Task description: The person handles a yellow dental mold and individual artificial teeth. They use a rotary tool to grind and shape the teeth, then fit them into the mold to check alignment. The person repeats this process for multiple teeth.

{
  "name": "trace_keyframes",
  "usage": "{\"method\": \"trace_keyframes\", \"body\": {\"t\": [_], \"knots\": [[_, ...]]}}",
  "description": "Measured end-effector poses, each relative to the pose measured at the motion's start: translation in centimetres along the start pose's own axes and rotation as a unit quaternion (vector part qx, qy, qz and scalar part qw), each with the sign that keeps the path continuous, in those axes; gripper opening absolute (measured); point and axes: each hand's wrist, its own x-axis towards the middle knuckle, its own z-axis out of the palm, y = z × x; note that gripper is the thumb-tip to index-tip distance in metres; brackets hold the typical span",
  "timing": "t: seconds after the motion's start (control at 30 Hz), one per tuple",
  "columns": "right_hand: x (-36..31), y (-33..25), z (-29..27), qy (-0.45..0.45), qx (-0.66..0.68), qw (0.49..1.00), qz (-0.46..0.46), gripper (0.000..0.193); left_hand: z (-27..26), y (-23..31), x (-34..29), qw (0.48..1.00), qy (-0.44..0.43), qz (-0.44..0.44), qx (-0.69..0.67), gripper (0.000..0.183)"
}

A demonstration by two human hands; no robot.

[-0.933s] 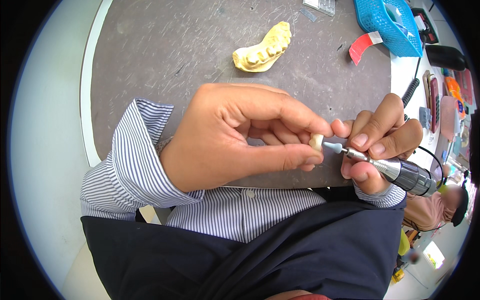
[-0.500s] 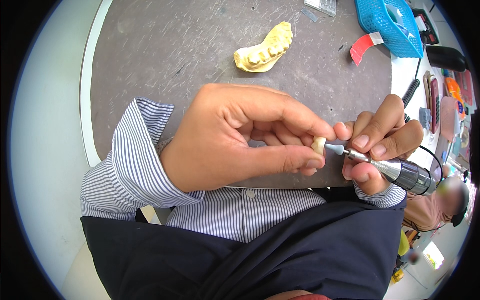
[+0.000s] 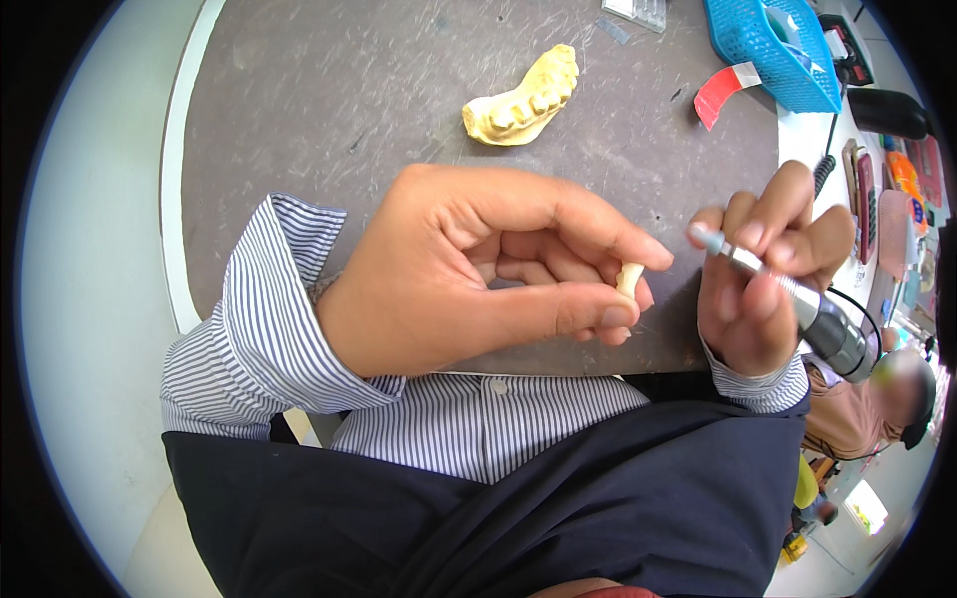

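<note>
Pinched between the thumb and index finger of my left hand point(image 3: 478, 264) is a small cream dental crown point(image 3: 628, 281). My right hand point(image 3: 763, 259) grips a silver and black dental handpiece point(image 3: 822, 324), slightly blurred by motion. A pale blue-grey pointed polishing bur point(image 3: 709, 239) sits in the handpiece's tip, pointing up and left. The bur and the crown are apart, with a gap between the two hands. Beyond my left hand, a yellow plaster dental model point(image 3: 523, 100) with a row of teeth lies on the bench.
The dark scratched bench mat point(image 3: 289, 120) spreads beneath my hands. At the far right stand a blue plastic basket point(image 3: 733, 45) and a red strip point(image 3: 716, 100). A clear plastic case point(image 3: 638, 12) lies at the far edge. Another person point(image 3: 847, 409) is at the right.
My right hand has drawn the handpiece up and away to the right, so its bur has left the crown. The crown has turned a little in my left fingers.
</note>
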Motion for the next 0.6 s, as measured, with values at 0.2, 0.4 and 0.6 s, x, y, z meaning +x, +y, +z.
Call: {"method": "trace_keyframes", "body": {"t": [0.2, 0.4, 0.6], "knots": [[0.5, 0.5, -1.6, 0.065, 0.019, 0.992, 0.111, 0.019, -0.1, 0.0, 0.1, 1.000, 0.015, 0.019, 0.007, 0.027], [0.8, 0.5, 0.1, 0.130, -0.069, 0.960, 0.238, 0.038, -0.4, -0.3, 0.2, 0.995, 0.020, 0.073, 0.060, 0.031], [0.5, 0.4, 0.5, 0.081, -0.043, 0.951, 0.295, 0.045, -0.8, 0.3, 0.1, 0.979, 0.037, 0.125, 0.155, 0.031]]}}
